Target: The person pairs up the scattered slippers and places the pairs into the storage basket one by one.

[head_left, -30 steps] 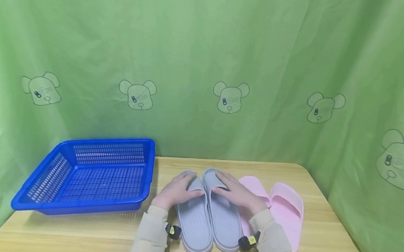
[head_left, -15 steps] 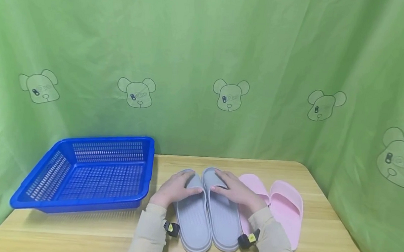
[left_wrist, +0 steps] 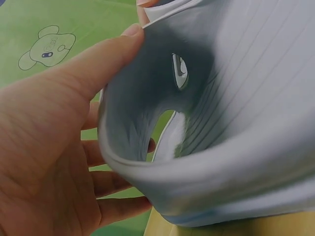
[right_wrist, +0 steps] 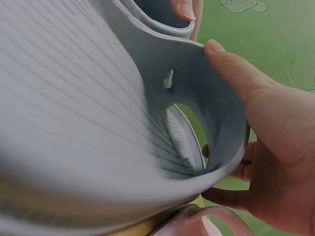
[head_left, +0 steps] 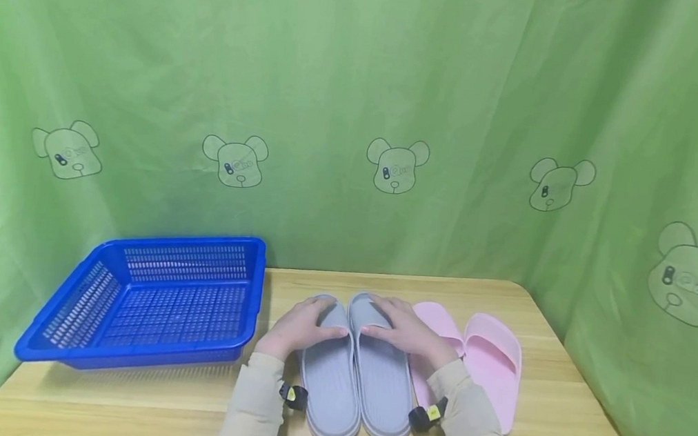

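Observation:
Two grey slippers lie side by side in the head view, toes pointing away from me. My left hand (head_left: 298, 328) grips the left grey slipper (head_left: 329, 386) at its strap. In the left wrist view the thumb (left_wrist: 115, 51) lies along the strap's edge, with the other fingers around the outer side. The right grey slipper (head_left: 382, 387) is held the same way by my right hand (head_left: 410, 331), its thumb (right_wrist: 231, 66) on the strap's edge in the right wrist view. Whether the slippers touch the table cannot be told.
A pair of pink slippers (head_left: 494, 369) lies to the right, partly behind my right forearm. On the left stands a blue plastic basket (head_left: 156, 352) with nothing in it. Beyond the wooden table (head_left: 562, 417) hangs a green curtain (head_left: 324, 70) with bear-head prints.
The heels of both grey slippers have shifted slightly toward me and to the left. Both hands keep their hold on the straps. The head view has moved a little.

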Tool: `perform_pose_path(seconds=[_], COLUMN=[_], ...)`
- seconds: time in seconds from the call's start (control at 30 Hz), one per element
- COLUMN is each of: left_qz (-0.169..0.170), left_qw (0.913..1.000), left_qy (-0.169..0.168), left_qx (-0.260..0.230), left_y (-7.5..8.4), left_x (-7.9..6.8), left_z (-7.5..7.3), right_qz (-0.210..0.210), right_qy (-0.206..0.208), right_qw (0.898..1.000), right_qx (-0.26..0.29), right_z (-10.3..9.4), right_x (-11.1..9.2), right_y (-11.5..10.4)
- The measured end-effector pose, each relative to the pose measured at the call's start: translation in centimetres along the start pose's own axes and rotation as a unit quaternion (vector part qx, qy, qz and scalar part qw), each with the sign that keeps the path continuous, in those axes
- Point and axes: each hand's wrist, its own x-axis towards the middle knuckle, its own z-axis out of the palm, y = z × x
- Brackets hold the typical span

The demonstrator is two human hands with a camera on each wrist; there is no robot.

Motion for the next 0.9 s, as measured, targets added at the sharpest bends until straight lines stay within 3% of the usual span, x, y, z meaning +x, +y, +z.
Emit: perform_pose_path(seconds=[0.27, 0.9], left_qz=[-0.001, 0.018], left_qw=[1.0, 0.9921], left_qy=[0.006, 0.117], left_qx=[0.002, 0.041], left_y=[0.3, 1.8], left_x=[-0.2, -0.8], left_z=[-0.3, -3.2], right_qz=[0.008, 0.028], right_qy=[0.025, 0.103], right_qw=[1.0, 0.994], right_qx=[0.004, -0.015], right_z=[-0.5, -4.3], right_x=[-0.2, -1.2], right_y=[-0.7, -2.7])
